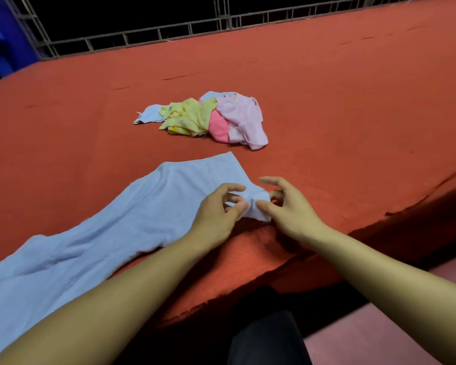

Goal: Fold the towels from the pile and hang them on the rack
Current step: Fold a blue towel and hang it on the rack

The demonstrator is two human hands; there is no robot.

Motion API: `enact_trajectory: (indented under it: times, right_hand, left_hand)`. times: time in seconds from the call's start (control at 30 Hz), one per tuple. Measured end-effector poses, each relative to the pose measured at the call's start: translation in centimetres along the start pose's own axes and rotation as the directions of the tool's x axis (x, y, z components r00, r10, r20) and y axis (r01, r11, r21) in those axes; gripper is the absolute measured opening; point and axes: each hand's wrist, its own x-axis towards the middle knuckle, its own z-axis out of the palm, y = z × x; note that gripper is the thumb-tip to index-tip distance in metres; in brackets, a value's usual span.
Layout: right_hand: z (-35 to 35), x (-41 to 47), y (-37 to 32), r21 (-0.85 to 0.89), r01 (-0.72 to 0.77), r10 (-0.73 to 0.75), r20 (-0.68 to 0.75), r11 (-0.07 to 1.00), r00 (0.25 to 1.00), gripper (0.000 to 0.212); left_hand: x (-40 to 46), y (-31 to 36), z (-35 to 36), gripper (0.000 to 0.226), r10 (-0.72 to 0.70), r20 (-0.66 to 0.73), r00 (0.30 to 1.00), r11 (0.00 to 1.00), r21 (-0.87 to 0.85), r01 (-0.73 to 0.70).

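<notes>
Left hand [216,214]: thumb and fingers curled, pinching a bunched corner of the long pale-blue terry towel [95,233].
Right hand [284,206]: thumb pinching the same corner, forefinger lifted.
Towel: along the near edge of the red felt-covered table [353,114].
Pile of crumpled towels [208,118]: mid-table, apart.

1. My light blue towel [95,241] runs off the left edge of the frame, so I cannot see its far end.
2. My left hand [216,214] and right hand [287,209] cover the towel corner between them.
3. In the pile [206,118], the lower towels are mostly buried.
4. The metal railing [142,39] at the top is cut off.
</notes>
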Motion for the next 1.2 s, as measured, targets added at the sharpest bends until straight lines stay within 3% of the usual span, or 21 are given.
enact_trajectory:
  times: [0.1,0.2,0.3,0.37,0.43,0.57,0.67,0.8,0.97,1.2]
  right_hand:
    - [-1.1,0.5,-1.1,0.075,-0.008,0.014,-0.079,0.997,0.997,0.041]
    - [-2.2,0.0,-0.7,0.119,-0.229,0.226,0.039,0.966,0.973,0.046]
    - [-3.7,-0.8,0.8,-0.199,-0.281,0.31,0.133,0.939,0.941,0.051]
    - [-4.8,-0.9,1.5,-0.494,-0.19,0.28,0.114,0.848,0.953,0.049]
    - [-5.6,-0.9,1.9,-0.642,-0.12,0.199,0.052,0.757,0.979,0.046]
    - [-4.9,-0.8,1.9,-0.567,-0.057,0.108,0.056,0.821,0.993,0.042]
    - [-3.9,-1.6,1.8,-0.613,-0.032,0.134,0.122,0.79,0.983,0.048]
    - [-3.3,-2.2,1.6,-0.67,-0.037,0.162,0.126,0.742,0.979,0.059]
    - [-3.0,-2.6,1.7,-0.619,-0.044,0.134,0.099,0.784,0.986,0.06]
    - [-3.2,-2.8,1.9,-0.516,-0.106,0.168,0.075,0.85,0.983,0.062]
  left_hand:
    - [0.5,1.2,-0.4,0.024,0.047,-0.006,0.999,0.998,0.048,-0.047]
    - [0.9,1.0,-0.7,0.022,0.042,-0.006,0.999,0.985,0.166,-0.041]
    - [1.4,-0.6,-0.6,0.023,-0.01,0.013,1.0,0.966,0.257,0.006]
    - [1.8,-1.9,-0.6,0.023,-0.041,0.012,0.999,0.952,0.303,0.036]
    - [2.6,-2.8,-0.8,0.023,-0.049,0.001,0.999,0.943,0.329,0.046]
    - [6.4,-4.4,-1.3,0.029,0.041,-0.025,0.999,0.917,0.399,-0.028]
    - [9.9,-5.2,-1.5,0.032,0.089,-0.002,0.996,0.902,0.424,-0.08]
    - [15.3,-6.1,-1.2,0.029,0.087,-0.019,0.996,0.889,0.453,-0.07]
    - [20.9,-7.7,-0.3,0.034,0.049,-0.011,0.999,0.891,0.453,-0.039]
    - [24.2,-7.9,0.5,0.034,-0.026,-0.064,0.998,0.764,0.642,0.061]
